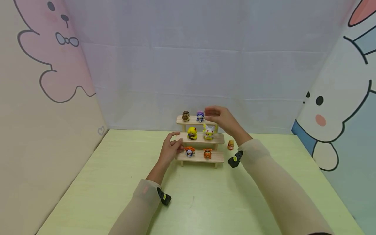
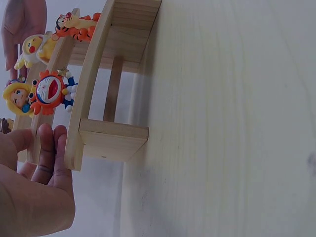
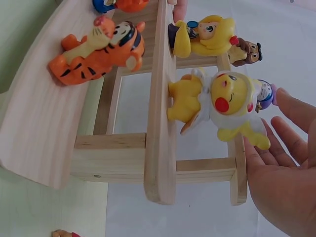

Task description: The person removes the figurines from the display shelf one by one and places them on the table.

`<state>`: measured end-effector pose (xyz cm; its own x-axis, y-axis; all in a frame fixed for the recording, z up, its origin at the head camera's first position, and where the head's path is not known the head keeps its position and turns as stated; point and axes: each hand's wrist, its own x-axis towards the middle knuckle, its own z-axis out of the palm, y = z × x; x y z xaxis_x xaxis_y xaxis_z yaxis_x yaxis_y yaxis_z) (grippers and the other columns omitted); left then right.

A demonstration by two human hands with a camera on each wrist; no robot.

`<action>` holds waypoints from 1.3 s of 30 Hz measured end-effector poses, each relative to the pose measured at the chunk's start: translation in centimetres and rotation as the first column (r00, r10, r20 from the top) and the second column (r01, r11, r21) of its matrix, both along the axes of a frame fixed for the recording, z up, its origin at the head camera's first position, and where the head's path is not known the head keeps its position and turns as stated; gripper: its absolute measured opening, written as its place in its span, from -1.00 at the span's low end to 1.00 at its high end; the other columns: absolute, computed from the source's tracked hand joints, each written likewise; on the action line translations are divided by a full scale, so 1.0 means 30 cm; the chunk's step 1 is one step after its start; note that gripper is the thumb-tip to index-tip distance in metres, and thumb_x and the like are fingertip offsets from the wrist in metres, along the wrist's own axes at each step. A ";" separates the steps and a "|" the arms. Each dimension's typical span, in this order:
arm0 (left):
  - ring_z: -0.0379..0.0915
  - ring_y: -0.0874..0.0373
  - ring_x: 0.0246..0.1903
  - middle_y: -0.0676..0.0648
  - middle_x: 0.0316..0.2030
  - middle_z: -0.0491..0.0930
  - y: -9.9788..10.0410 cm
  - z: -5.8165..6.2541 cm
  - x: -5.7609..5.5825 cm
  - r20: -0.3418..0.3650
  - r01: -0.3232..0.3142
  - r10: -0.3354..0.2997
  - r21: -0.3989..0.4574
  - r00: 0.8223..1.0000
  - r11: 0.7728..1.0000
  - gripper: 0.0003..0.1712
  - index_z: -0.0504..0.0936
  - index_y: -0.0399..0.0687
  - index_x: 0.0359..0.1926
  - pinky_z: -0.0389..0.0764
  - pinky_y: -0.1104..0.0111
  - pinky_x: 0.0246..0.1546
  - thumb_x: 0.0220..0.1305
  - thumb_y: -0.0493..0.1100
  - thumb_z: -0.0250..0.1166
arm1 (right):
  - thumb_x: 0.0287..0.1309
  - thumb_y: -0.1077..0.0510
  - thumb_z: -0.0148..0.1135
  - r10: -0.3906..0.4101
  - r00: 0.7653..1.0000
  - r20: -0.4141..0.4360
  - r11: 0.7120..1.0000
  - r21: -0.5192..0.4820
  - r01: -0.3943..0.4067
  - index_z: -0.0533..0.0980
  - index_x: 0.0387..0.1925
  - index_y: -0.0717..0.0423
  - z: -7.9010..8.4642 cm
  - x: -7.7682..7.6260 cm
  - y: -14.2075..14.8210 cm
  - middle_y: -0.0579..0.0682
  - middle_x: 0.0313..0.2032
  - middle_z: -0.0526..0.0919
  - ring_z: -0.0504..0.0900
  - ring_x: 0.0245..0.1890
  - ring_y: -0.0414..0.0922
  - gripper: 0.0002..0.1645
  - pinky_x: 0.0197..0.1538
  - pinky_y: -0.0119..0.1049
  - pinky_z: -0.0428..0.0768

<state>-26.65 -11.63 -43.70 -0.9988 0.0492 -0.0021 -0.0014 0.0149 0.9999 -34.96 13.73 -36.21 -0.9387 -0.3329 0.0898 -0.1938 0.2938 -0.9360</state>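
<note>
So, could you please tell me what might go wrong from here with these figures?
The right hand is right beside the purple-hatted figure on the top shelf, so a slip might topple it. The left hand grips the left end of the middle shelf; a tug could shake the yellow-haired figure there. The lone figure on the table appears close to the right wrist and might get bumped.

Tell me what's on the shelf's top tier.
An owl figurine and a purple-hatted figurine; in the head view, the right hand partly covers the tier at right.
</note>
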 end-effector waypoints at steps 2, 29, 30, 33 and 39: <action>0.62 -0.38 -0.17 -0.48 -0.30 0.64 0.000 0.000 0.001 0.000 0.002 -0.002 -0.001 1.000 1.000 -0.49 0.39 -0.22 0.43 0.68 -0.14 0.03 0.55 -0.26 0.19 | 0.42 0.16 0.32 -0.003 1.000 0.004 1.000 0.009 0.003 0.39 0.42 0.26 0.002 -0.003 -0.006 0.18 0.32 0.54 0.52 0.32 0.10 -0.37 0.38 0.00 0.50; 0.66 -0.05 -0.32 -0.43 -0.30 0.65 -0.003 0.007 -0.001 0.019 -0.013 0.013 -0.008 1.000 1.000 -0.50 0.40 -0.21 0.42 0.73 -0.02 -0.03 0.54 -0.28 0.20 | 0.38 0.10 0.36 0.007 0.999 0.050 0.994 0.105 -0.013 0.49 0.37 0.09 0.039 -0.026 -0.053 0.09 0.31 0.55 0.52 0.30 0.07 -0.42 0.35 0.05 0.51; 0.66 -0.06 -0.32 -0.44 -0.30 0.65 -0.003 0.008 0.000 0.019 -0.014 0.014 -0.009 1.000 1.000 -0.50 0.40 -0.21 0.42 0.73 -0.02 -0.03 0.54 -0.28 0.20 | 0.38 0.10 0.36 0.004 0.999 0.050 0.994 0.107 -0.009 0.49 0.36 0.09 0.037 -0.027 -0.055 0.09 0.30 0.56 0.53 0.29 0.07 -0.43 0.34 0.05 0.52; 0.66 -0.11 -0.31 -0.48 -0.28 0.64 -0.002 0.010 0.002 0.015 -0.018 0.018 -0.014 1.000 1.000 -0.50 0.41 -0.22 0.42 0.73 -0.04 -0.03 0.54 -0.28 0.20 | 0.38 0.10 0.37 -0.010 0.999 0.050 0.994 0.112 0.005 0.51 0.34 0.08 0.032 -0.028 -0.060 0.09 0.27 0.59 0.55 0.27 0.06 -0.45 0.32 0.03 0.54; 0.66 -0.15 -0.29 -0.48 -0.27 0.64 -0.001 0.007 0.001 0.013 -0.025 0.025 -0.018 1.000 1.000 -0.50 0.40 -0.22 0.42 0.73 -0.04 -0.04 0.54 -0.28 0.20 | 0.38 0.09 0.37 -0.060 0.997 0.054 0.987 0.151 0.051 0.56 0.28 0.04 0.032 -0.029 -0.073 0.06 0.21 0.63 0.57 0.23 0.03 -0.52 0.30 0.00 0.55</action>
<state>-26.61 -11.67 -43.48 -0.9996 0.0242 -0.0164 -0.0156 0.0328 0.9993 -35.82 11.54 -35.24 -0.9583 -0.2855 -0.0125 -0.1195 0.4401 -0.8900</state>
